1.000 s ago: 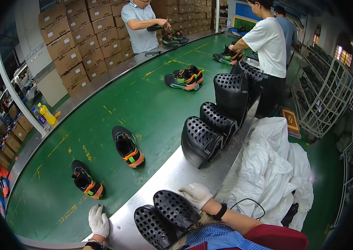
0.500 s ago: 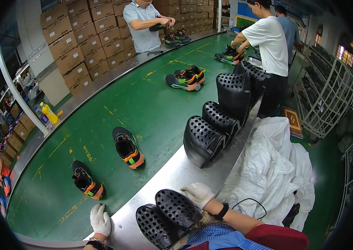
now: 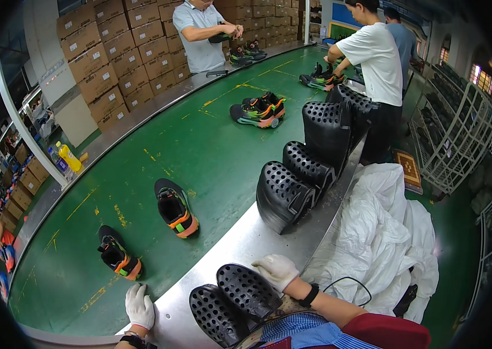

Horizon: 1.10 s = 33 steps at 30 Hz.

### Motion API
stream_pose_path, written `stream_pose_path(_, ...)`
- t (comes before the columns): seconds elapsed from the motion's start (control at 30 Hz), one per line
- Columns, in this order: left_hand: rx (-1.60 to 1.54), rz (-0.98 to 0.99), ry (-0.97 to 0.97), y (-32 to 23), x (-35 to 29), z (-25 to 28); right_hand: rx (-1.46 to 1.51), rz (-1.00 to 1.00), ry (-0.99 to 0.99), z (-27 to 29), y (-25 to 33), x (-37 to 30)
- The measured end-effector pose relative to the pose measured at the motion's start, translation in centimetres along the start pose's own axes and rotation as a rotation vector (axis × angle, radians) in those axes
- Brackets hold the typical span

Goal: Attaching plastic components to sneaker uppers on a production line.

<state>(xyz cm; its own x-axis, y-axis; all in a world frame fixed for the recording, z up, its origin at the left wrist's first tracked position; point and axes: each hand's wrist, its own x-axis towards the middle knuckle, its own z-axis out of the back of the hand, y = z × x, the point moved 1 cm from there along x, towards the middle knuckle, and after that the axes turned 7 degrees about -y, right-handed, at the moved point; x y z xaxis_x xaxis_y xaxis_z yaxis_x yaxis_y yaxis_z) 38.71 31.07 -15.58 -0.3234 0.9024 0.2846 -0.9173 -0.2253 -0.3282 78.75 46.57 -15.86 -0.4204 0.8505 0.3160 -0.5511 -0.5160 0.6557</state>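
Observation:
My left hand point(image 3: 140, 306), in a white glove, rests with its fingers stretched out at the edge of the green belt point(image 3: 106, 192). Just beyond the fingertips stands a small black sneaker point(image 3: 119, 253) with orange and green at the heel. To its right is a second such sneaker point(image 3: 176, 208), toe pointing away. My right hand point(image 3: 276, 271), also gloved, lies on the metal ledge point(image 3: 228, 244) with fingers extended, holding nothing visible. It is beside a pair of black, hole-punched, clog-like shapes point(image 3: 248, 291) close to my body.
More black perforated shapes point(image 3: 286, 195) line the ledge ahead. A sneaker pair point(image 3: 258, 110) sits farther up the belt. Two co-workers point(image 3: 202, 35) point(image 3: 374, 55) handle shoes at the far end. White sheeting point(image 3: 374, 227) and a wire rack point(image 3: 458, 134) are on the right.
The two nearest sneakers have shifted slightly left along with the belt's yellow marks. The white-shirted co-worker's hands have moved a little at the shoes. My hands have stayed in place.

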Motion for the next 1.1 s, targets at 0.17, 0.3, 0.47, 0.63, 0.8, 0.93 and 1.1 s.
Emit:
stream_pose_path(0.17, 0.008, 0.009, 0.001, -0.12, 0.09, -0.08, 0.001, 0.002, -0.004, -0.28, -0.38, -0.02)
stream_pose_path(0.3, 0.007, 0.013, 0.002, -0.11, 0.06, -0.16, -0.015, -0.004, 0.003, -0.09, -0.20, -0.03)
stream_pose_path(0.47, 0.017, 0.017, 0.001, 0.09, -0.11, -0.14, 0.004, -0.015, 0.009, -0.02, 0.08, 0.12)
stream_pose_path(0.63, 0.015, 0.020, 0.000, 0.11, -0.07, -0.14, -0.014, -0.021, 0.024, -0.13, -0.10, -0.04)
stream_pose_path(0.8, 0.021, 0.016, -0.007, 0.02, 0.00, -0.22, -0.018, -0.040, 0.038, 0.22, 0.19, 0.10)
stream_pose_path(0.93, 0.026, 0.011, -0.010, 0.04, -0.07, -0.18, -0.010, -0.023, 0.026, 0.25, 0.23, 0.10)
stream_pose_path(1.1, 0.020, 0.014, -0.008, -0.08, -0.03, -0.17, -0.009, -0.021, 0.013, 0.24, 0.17, 0.12)
